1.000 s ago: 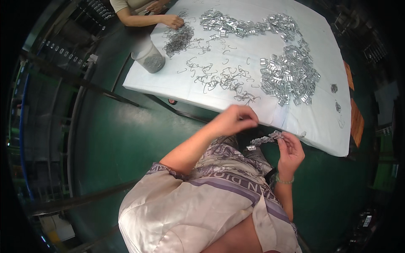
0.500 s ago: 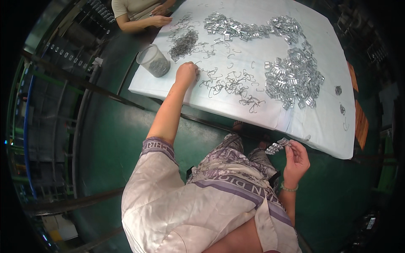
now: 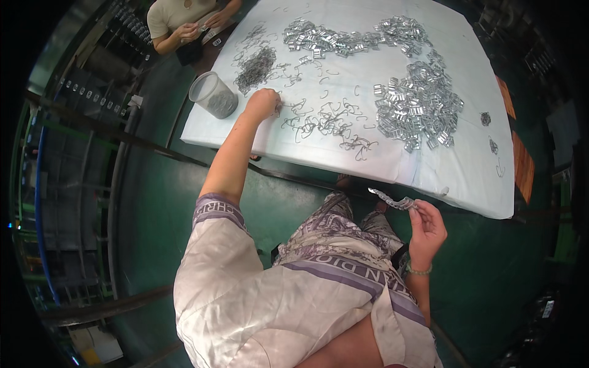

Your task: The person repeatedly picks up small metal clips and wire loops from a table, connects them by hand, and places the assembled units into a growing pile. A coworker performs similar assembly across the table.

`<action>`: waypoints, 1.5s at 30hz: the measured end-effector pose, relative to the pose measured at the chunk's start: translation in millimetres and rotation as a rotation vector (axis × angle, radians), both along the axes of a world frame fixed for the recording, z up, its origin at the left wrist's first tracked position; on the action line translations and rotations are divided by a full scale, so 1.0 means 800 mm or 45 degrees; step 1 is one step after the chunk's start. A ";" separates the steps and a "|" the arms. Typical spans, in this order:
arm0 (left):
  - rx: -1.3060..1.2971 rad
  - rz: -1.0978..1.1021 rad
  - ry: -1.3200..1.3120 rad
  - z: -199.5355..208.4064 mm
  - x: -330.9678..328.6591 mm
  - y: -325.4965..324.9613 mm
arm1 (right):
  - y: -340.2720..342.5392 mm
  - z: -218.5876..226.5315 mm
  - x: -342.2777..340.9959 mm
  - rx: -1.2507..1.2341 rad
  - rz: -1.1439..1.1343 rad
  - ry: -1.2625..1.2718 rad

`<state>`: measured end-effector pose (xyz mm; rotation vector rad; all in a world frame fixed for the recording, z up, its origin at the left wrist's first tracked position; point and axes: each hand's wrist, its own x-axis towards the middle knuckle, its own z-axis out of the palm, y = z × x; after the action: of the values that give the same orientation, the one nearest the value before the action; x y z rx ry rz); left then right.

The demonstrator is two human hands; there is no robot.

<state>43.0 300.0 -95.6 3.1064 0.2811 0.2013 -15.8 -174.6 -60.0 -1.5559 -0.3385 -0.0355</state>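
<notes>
My left hand [image 3: 264,105] is closed at the near left part of the table, its fingertips down beside thin bent wire hooks [image 3: 331,121]. A bit of dark wire shows at those fingertips, but whether they grip it is hidden. Off the table's front edge, my right hand [image 3: 427,232] pinches one end of a short strip of linked silvery metal clips [image 3: 391,199] between thumb and fingers. The strip's free end points left, over my lap. A large heap of similar shiny metal clips [image 3: 417,107] lies on the right half of the table.
A translucent plastic tub [image 3: 213,95] holding grey pieces stands left of my left hand. Behind that hand is a dense wire pile [image 3: 255,69]. More metal clips [image 3: 331,40] spread along the back. Across the left corner, another person's hands [image 3: 199,29] work together. The white-covered table [image 3: 359,165] ends before my lap.
The clip strip in my right hand has swung out longer to the left. The other person's hands have drawn back from the table and come together. My view has shifted slightly.
</notes>
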 end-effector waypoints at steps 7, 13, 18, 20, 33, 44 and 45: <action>-0.149 -0.011 -0.133 0.005 -0.013 0.008 | 0.001 0.000 0.002 -0.002 -0.058 -0.002; -0.120 0.052 -0.175 -0.008 -0.021 0.009 | 0.001 0.000 0.000 -0.036 -0.002 0.012; -0.197 0.280 -0.044 -0.002 -0.019 -0.028 | -0.001 -0.002 0.000 -0.040 -0.009 0.018; -0.167 0.300 -0.023 -0.007 -0.017 -0.031 | 0.000 -0.001 0.000 -0.039 -0.006 0.019; -0.187 0.318 0.026 0.013 -0.005 -0.067 | 0.003 -0.003 -0.002 -0.099 0.023 -0.034; -1.923 -0.423 -0.108 0.082 -0.064 -0.276 | 0.026 0.004 0.004 -0.119 -0.101 -0.056; -1.879 -0.551 -0.130 0.089 -0.068 -0.293 | 0.028 0.006 0.004 -0.134 -0.129 -0.083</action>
<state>-11.7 65.9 -24.2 1.6186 -0.1953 0.0684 -12.5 -152.0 -55.5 -1.6778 -0.3169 -0.1495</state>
